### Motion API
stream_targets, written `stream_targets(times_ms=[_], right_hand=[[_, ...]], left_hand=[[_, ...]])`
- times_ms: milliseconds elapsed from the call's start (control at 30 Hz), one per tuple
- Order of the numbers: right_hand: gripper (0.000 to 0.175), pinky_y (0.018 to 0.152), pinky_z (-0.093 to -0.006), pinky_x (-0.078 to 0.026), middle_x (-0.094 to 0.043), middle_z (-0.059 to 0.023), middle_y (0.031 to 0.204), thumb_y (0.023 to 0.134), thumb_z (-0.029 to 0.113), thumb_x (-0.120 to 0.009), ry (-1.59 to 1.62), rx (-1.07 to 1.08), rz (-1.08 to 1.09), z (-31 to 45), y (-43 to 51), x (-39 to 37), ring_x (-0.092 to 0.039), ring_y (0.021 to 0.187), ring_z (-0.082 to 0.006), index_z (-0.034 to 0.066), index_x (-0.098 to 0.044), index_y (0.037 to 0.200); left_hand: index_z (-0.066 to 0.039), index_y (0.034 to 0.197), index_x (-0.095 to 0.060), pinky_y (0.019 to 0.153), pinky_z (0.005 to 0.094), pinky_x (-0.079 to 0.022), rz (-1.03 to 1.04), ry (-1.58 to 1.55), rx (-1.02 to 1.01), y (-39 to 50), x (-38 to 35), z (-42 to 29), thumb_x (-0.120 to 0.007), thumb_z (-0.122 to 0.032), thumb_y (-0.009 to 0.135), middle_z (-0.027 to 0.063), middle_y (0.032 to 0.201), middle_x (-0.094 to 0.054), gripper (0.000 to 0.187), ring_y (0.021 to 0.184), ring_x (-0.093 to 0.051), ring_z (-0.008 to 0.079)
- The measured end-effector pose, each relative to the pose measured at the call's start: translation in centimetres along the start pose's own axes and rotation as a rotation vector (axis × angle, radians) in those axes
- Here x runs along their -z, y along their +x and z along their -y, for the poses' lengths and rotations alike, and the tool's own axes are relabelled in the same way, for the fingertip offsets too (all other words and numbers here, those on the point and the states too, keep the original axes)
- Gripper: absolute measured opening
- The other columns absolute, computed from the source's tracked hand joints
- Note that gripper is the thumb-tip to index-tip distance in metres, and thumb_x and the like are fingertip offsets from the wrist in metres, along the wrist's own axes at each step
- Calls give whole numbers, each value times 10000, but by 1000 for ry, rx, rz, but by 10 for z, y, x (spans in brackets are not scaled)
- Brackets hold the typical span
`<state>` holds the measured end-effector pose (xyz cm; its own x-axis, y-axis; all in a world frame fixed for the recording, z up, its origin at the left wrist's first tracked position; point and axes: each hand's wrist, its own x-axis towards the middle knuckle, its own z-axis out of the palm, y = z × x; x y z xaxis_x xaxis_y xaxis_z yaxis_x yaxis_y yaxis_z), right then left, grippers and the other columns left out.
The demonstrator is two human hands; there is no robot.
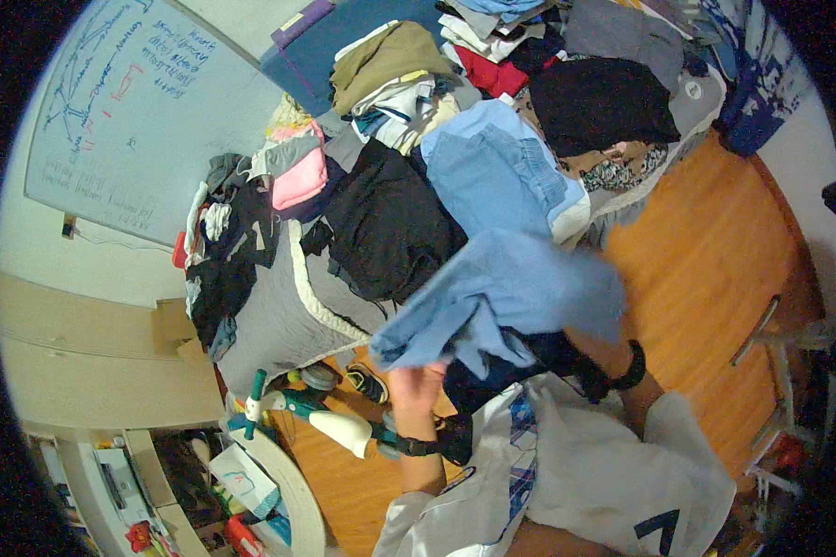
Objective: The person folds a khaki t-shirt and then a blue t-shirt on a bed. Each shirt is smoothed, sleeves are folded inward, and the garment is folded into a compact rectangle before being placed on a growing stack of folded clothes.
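Observation:
A light blue garment (pixel 501 278), perhaps denim, is held up before me, bunched and partly blurred. My left hand (pixel 418 386) grips its lower left edge from below. At its right end, my right hand (pixel 589 348) is mostly covered by the cloth, which drapes over it; the fingers are hidden. Just beyond lie folded light blue garments (pixel 494 167) on a bed. A black garment (pixel 393 223) is spread to their left. Both my wrists wear dark bands.
Folded clothes (pixel 390 69) are stacked on the bed (pixel 272 306), with another black garment (pixel 599 104) at the right. A child's scooter or tricycle (pixel 341 428) and a shoe (pixel 367 383) stand on the wooden floor (pixel 710 257). A whiteboard (pixel 139 125) with writing hangs left.

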<state>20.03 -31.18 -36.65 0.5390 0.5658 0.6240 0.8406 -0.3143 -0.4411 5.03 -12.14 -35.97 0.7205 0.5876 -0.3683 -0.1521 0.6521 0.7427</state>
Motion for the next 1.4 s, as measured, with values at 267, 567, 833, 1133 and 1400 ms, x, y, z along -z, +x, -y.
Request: stream_targets(times_ms=[267,567,833,1133,1400], right_hand=[[171,469,-361,-321,-476,-143,590,755,116,-475,19,-256,-77,-1,16,27,-448,515,-290,10,-473,621],[215,429,-293,-296,-405,-96,536,793,117,-434,-185,-319,-421,-5,15,71,-411,477,-207,5,-453,611],[172,451,-258,-331,-440,-53,583,800,97,-448,-185,-210,-472,-26,72,84,-417,506,-131,14,-502,660],[193,556,-231,-416,-544,-42,780,821,157,-434,209,-366,-1097,-8,96,97,-513,632,-145,20,-528,919],[208,589,-242,-409,-536,-58,805,829,170,-412,-125,-398,-367,-71,51,65,-503,675,-151,16,-518,921]], left_hand=[[-4,1114,-424,817,326,-387,-119,306,-479,-15,40,-46,-432,-277,818,124,1053,-505,402,935,-500,231],[46,1078,-411,824,402,-372,-566,150,-699,-72,19,-88,-410,-463,788,170,1062,-470,585,956,-480,270],[-9,956,-522,811,391,-387,-497,298,-977,-86,21,-100,-471,-377,765,112,941,-546,418,936,-497,238],[-24,913,-537,809,388,-387,-247,899,-731,-75,2,-72,-482,-335,747,102,934,-546,357,936,-494,233],[-37,874,-549,807,386,-388,264,1713,-635,-39,-13,-12,-491,-298,732,93,929,-547,303,935,-491,229]])
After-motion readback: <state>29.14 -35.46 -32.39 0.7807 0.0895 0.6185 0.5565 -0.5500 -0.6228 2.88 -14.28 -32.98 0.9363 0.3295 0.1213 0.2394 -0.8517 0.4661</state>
